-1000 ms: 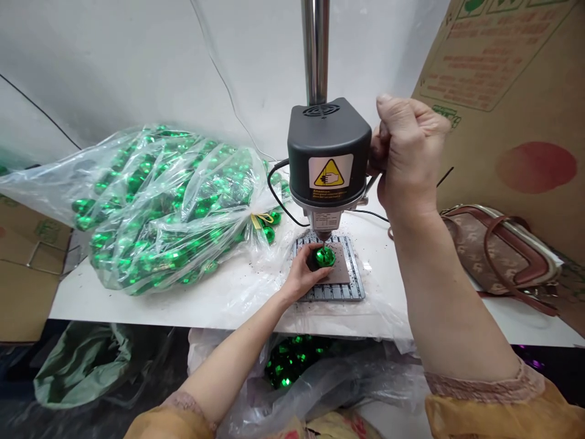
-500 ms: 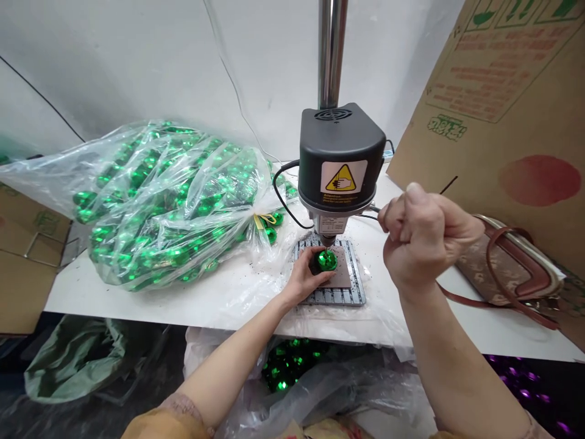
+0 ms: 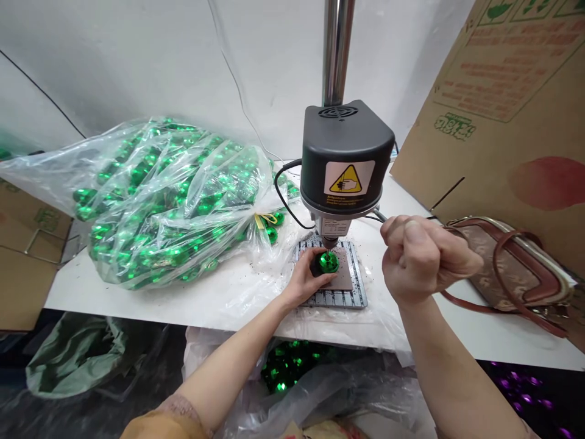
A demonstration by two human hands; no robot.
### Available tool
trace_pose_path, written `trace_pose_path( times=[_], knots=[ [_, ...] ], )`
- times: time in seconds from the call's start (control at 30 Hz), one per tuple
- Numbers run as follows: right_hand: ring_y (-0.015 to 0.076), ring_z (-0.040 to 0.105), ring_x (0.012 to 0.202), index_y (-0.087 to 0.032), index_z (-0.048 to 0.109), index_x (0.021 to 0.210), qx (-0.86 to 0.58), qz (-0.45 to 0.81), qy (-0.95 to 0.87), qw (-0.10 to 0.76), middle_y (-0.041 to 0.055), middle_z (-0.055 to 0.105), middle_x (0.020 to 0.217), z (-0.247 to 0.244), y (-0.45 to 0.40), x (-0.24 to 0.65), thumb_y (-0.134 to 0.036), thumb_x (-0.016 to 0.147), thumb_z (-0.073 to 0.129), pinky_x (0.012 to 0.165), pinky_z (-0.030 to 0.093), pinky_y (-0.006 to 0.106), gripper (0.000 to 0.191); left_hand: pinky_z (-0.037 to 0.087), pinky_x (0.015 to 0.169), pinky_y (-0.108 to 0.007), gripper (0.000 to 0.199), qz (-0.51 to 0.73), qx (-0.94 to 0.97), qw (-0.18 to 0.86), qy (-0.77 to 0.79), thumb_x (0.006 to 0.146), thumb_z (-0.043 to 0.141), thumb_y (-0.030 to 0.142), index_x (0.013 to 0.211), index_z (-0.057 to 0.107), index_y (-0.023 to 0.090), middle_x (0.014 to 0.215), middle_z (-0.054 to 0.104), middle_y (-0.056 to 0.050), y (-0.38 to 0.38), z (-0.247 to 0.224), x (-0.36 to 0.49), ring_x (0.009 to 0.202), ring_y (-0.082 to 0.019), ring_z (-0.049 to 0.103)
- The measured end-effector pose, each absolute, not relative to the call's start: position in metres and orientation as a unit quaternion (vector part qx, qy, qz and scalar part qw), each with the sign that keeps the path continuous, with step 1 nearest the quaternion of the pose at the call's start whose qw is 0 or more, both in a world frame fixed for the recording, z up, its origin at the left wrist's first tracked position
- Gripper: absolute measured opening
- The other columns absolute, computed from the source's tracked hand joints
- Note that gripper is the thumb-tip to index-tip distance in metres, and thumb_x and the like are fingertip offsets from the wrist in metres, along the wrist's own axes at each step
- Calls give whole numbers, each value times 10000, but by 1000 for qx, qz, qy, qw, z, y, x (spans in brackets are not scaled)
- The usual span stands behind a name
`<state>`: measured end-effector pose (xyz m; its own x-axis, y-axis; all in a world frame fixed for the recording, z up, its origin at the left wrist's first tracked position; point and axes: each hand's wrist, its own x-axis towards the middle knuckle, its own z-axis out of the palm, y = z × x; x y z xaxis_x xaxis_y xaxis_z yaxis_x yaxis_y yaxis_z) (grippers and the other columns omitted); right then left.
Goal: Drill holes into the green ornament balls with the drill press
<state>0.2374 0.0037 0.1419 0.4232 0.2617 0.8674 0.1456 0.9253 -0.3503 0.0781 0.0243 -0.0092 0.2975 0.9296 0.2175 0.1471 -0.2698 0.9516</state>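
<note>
My left hand [image 3: 307, 277] holds a shiny green faceted ball [image 3: 328, 262] between thumb and fingers, on a brown board [image 3: 343, 279] over the slotted metal base [image 3: 355, 300]. Directly above it stands the bench drill [image 3: 347, 161], black with a yellow warning label, and its chuck and bit [image 3: 329, 242] come down to the top of the ball. Whether the bit is inside the ball I cannot tell. To the right of the drill, my right hand [image 3: 427, 259] is closed around the drill's feed lever [image 3: 380, 214], most of which the fist hides.
A clear plastic bag [image 3: 183, 207] full of green faceted balls lies left on the white table [image 3: 214, 305]. At the right are a brown handbag [image 3: 516, 262] and a big cardboard box [image 3: 493, 122]. More green pieces [image 3: 292, 366] sit in plastic below the table edge.
My right fist has come down on the lever. The left hand stays on the green ball at the same place on the board. The view has shifted slightly.
</note>
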Motion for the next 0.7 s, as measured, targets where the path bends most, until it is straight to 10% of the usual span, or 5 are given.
trace_pose_path(
  times=[0.33, 0.7],
  knots=[
    [40, 265, 392, -161, 180, 499, -143, -19, -561, 815, -52, 275, 445, 116, 8, 239, -98, 755, 551, 416, 278, 268, 455, 447, 1023, -448, 541, 442, 670, 442, 399, 707, 833, 341, 1165, 572, 218, 1187, 622, -85, 23, -11, 78, 1153, -281, 575],
    [49, 309, 392, -182, 397, 464, -318, 149, -481, 803, -61, 357, 403, 199, 7, 234, -194, 828, 588, 437, 242, 286, 411, 488, 877, -380, 463, 436, 655, 353, 505, 689, 804, 357, 1057, 561, 217, 1050, 638, -60, -10, 22, 69, 993, -247, 612]
  ],
)
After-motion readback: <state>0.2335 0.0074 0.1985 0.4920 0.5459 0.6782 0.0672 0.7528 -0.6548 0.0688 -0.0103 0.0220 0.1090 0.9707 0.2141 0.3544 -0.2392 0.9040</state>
